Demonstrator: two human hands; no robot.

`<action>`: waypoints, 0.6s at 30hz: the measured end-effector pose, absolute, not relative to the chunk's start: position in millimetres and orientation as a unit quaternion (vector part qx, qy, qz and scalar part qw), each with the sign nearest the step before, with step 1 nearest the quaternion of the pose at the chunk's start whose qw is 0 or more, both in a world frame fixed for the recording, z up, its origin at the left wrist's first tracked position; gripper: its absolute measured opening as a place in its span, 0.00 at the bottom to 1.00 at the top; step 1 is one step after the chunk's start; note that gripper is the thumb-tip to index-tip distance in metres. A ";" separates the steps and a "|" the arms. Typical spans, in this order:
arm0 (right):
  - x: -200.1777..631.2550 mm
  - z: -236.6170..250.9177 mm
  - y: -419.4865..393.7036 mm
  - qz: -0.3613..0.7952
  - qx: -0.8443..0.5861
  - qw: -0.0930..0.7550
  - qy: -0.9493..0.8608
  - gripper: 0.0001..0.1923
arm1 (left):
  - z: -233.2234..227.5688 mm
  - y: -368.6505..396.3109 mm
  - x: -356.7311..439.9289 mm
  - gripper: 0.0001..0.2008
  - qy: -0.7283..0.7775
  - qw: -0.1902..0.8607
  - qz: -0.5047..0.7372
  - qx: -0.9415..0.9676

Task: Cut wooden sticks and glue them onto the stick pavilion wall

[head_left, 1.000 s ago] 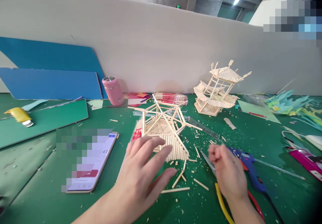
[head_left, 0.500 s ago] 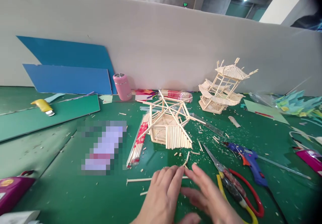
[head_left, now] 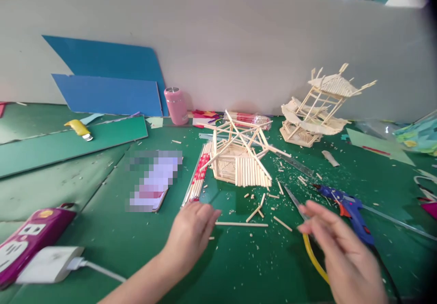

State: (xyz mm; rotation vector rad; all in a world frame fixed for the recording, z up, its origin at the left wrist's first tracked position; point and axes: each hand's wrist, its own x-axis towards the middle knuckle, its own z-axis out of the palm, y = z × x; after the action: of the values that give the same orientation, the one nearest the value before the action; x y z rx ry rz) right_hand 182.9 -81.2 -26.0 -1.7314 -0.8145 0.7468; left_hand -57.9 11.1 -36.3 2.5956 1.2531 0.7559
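Note:
My left hand (head_left: 191, 232) rests low on the green mat (head_left: 102, 231), fingers loosely curled, with the fingertips at the left end of a long wooden stick (head_left: 241, 224). My right hand (head_left: 336, 249) hovers with its fingers spread over the scissors (head_left: 296, 203), whose yellow handle (head_left: 312, 255) shows beneath it. Neither hand holds anything. Just beyond both hands stands a half-built stick model (head_left: 241, 158), with short stick offcuts scattered around it.
A finished stick pagoda (head_left: 317, 108) stands at the back right. A blue glue gun (head_left: 348, 206) lies right of the scissors. A phone (head_left: 153, 179), a wrapped stick bundle (head_left: 198, 179), a pink cup (head_left: 176, 106), blue boards (head_left: 109, 85) and a magenta power strip (head_left: 30, 235) lie to the left.
My hands were together by the loose sticks; they have drawn apart, the left going left and the right going over the scissors. The view has shifted left and down.

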 end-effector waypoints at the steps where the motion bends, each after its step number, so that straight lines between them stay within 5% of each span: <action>1: 190.4 -29.8 -81.7 0.252 -0.748 0.513 -0.339 0.21 | -37.1 13.0 -70.2 0.17 0.433 0.082 0.245 0.863; 5: 205.5 -45.7 -79.9 0.148 -0.755 0.479 -0.422 0.26 | -40.4 13.0 -112.4 0.16 0.471 0.078 0.195 0.857; 9: 193.5 -52.4 -72.1 0.064 -0.734 0.386 -0.555 0.19 | -42.8 7.5 -123.1 0.06 0.441 0.098 0.144 0.880; 18: 165.9 -61.0 -55.3 0.117 -0.705 0.329 -0.617 0.11 | -50.5 13.7 -85.8 0.12 0.326 0.075 0.025 0.942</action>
State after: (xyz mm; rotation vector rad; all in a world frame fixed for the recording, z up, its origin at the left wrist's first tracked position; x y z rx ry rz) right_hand 165.9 -55.3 -61.0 -1.8454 -1.6132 0.3063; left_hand -85.8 13.7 -50.5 2.8248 0.9787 0.0761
